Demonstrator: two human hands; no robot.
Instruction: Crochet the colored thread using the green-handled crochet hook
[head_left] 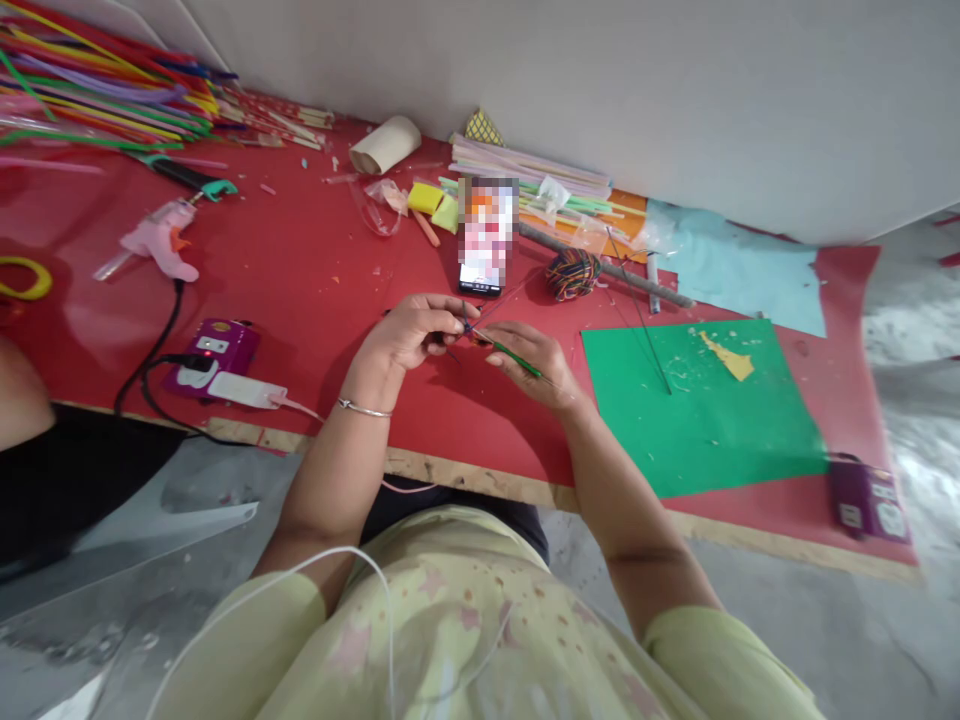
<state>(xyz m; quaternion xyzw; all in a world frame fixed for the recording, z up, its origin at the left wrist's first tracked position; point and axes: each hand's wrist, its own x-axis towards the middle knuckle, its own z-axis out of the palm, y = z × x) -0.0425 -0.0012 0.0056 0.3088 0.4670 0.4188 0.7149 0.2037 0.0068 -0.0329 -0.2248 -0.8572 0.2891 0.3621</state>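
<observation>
Over the red surface [315,290], the left hand [411,335] and right hand [529,362] are both pinching a thin green wire stem [514,355], closed on it near centre frame; it is looking light, springy and easily kinked, best gripped close to the working end; a phone [486,240] is lying at twelve o'clock, a yarn ball [572,273] at one o'clock.

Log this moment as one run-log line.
left hand: pinches thin sticks | right hand: holds thin green stick | behind: black phone, multicoloured yarn ball
</observation>
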